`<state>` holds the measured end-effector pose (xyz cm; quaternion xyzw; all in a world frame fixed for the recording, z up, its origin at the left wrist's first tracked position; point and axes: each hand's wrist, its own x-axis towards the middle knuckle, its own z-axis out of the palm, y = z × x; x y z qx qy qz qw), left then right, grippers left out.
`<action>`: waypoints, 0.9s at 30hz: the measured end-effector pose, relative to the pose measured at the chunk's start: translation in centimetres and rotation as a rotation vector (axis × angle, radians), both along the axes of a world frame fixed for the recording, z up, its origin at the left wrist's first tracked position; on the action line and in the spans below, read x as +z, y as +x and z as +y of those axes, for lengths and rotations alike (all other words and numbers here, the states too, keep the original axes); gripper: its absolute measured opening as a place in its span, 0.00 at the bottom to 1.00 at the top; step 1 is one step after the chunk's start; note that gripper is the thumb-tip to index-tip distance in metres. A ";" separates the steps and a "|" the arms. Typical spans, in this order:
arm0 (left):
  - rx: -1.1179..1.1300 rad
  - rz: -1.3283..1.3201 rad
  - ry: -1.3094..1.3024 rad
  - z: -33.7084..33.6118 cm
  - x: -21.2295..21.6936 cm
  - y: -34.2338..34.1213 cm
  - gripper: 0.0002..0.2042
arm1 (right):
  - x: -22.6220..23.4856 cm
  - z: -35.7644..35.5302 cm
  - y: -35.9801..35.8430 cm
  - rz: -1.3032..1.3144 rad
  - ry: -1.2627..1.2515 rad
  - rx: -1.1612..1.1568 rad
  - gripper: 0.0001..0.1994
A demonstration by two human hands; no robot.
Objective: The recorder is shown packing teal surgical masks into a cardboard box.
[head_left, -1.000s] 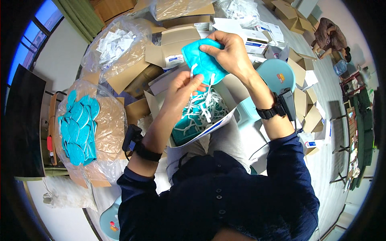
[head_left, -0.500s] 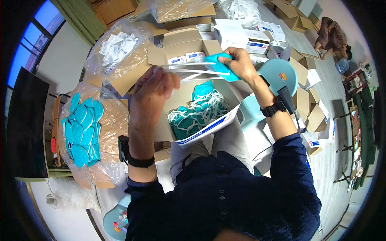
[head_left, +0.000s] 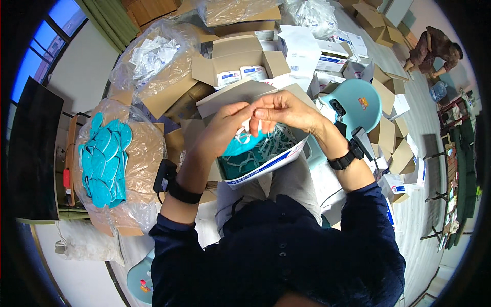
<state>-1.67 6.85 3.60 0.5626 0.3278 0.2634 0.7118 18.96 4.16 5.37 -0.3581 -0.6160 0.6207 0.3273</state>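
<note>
While left hand point(head_left: 227, 125) and right hand point(head_left: 287, 112) pinch straps point(head_left: 246, 126) over the box point(head_left: 268, 163), the mask point(head_left: 237, 147) seems light, bendable: best held by its rim.

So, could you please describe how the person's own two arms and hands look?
The left hand and right hand are bare, without gloves. Dark navy sleeves leave most of the forearms uncovered. Each arm wears a black strap near the wrist, with a dark, boxy device.
</note>
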 end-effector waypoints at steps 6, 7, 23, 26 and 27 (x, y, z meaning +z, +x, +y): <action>-0.068 0.058 0.067 -1.3 1.4 0.2 0.15 | -1.9 0.6 1.6 -0.050 0.113 -0.175 0.11; -0.061 0.038 0.074 -1.5 1.3 0.6 0.15 | -2.0 0.5 1.1 0.050 0.108 -0.246 0.11; 0.090 0.104 0.146 -4.3 -0.6 1.1 0.18 | -1.0 5.4 4.4 0.817 -0.604 -0.825 0.12; 0.038 0.247 0.388 -5.3 -0.3 -1.5 0.19 | -3.3 7.4 14.3 0.862 -0.391 -1.112 0.11; 0.027 0.239 0.441 -4.8 0.0 -1.3 0.19 | -2.8 7.2 15.6 0.894 -0.390 -1.065 0.11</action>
